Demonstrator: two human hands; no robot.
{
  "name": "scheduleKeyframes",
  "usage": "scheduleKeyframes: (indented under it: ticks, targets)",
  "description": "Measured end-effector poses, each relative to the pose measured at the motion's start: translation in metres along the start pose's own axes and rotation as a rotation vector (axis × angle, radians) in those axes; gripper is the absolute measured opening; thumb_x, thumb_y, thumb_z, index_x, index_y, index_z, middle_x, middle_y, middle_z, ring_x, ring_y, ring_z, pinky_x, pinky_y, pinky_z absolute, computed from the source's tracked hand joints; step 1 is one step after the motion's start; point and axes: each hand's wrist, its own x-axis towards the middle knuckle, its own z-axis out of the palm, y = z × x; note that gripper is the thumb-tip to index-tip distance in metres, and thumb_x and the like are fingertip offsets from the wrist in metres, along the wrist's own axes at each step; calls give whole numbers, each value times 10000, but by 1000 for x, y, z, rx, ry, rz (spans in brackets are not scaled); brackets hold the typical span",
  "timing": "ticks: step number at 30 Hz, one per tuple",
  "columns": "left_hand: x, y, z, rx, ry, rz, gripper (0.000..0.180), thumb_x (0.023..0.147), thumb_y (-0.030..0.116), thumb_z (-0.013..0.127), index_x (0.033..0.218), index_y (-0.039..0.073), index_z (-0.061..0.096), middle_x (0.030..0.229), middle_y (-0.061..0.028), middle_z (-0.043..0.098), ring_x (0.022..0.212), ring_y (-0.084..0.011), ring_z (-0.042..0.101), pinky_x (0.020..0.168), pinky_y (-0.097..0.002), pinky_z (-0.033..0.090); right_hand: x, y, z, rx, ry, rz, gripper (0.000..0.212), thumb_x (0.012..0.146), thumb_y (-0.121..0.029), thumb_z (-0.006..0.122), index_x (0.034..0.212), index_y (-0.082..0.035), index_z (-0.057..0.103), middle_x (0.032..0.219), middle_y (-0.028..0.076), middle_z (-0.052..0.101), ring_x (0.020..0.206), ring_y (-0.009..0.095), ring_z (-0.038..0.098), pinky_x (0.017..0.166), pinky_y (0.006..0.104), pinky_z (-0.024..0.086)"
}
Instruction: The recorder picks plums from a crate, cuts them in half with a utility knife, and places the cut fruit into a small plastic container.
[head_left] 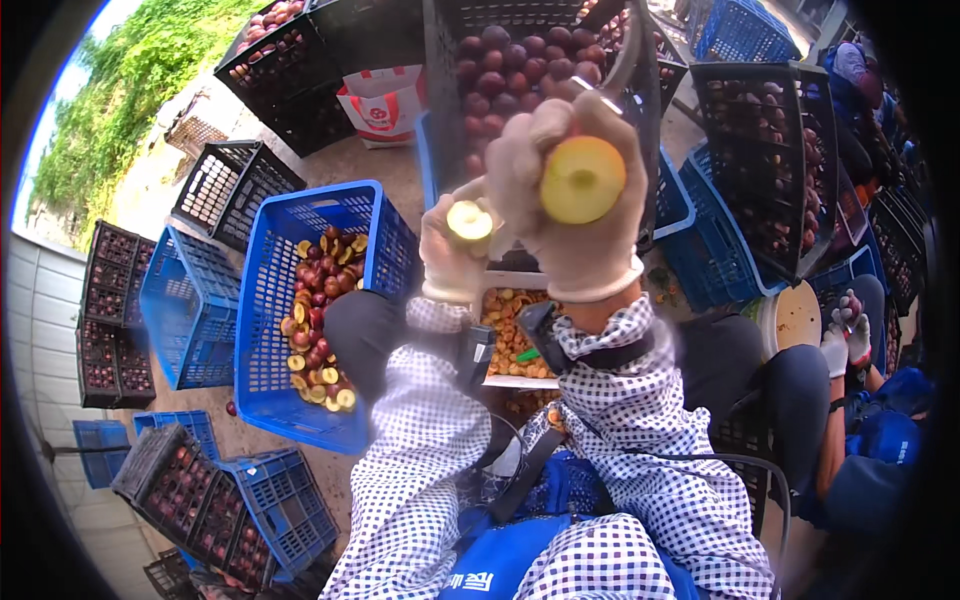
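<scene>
My left hand [450, 262], in a pale glove, is closed around a small plum half [469, 221] with its pale cut face up. Just right of it and raised higher, my gloved right hand [545, 205] grips a larger plum half [583, 180], its yellow cut face and pit hollow toward me. A thin pale strip [597, 98] shows at the top of the right fingers; I cannot tell what it is. Beyond the hands, a black crate [440, 60] holds whole dark plums [512, 72]. Under my wrists sits a white tray [515, 382] of orange-brown pieces [518, 322].
On my left stands a blue basket [262, 400] with plum halves [322, 290]. Farther left are stacked crates [112, 310] and a blue crate [190, 300]. A red-and-white bag [385, 103] stands ahead. At right, a co-worker's gloved hands [845, 345] hold a plum near a pale bucket [797, 315].
</scene>
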Motion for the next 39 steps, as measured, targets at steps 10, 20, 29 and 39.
scheduleKeyframes:
  ticks: [10, 20, 29, 39]
  targets:
    - [53, -55, -24, 1028, 390, -20, 470, 948, 274, 676, 1323, 9, 580, 908, -87, 694, 568, -125, 583, 461, -271, 458, 42, 64, 30, -1288, 206, -462, 291, 877, -282, 714, 779, -30, 607, 729, 137, 593, 682, 308, 608, 637, 399, 456]
    - [150, -136, 7, 1774, -10, -38, 563, 808, 487, 693, 1226, 112, 646, 1141, -205, 689, 1106, -381, 632, 949, -482, 478, -85, -78, -55, -1403, 435, 196, 181, 865, -197, 719, 885, -18, 696, 751, 53, 646, 653, 110, 572, 595, 268, 428]
    - [198, -170, 6, 1343, -48, -155, 505, 787, 229, 791, 1237, 75, 621, 1094, -116, 697, 934, -262, 692, 786, -376, 565, -110, -129, -103, -943, 892, 48, 309, 960, -348, 635, 925, -43, 664, 797, 36, 670, 562, 40, 521, 471, 191, 375]
    - [58, -53, 38, -33, -344, -370, 503, 980, 310, 542, 1383, 15, 487, 1208, -157, 641, 1064, -341, 667, 760, -409, 590, -120, -126, -88, -800, 645, -195, 433, 1018, -451, 551, 1029, -32, 663, 741, 11, 608, 489, 50, 495, 402, 190, 368]
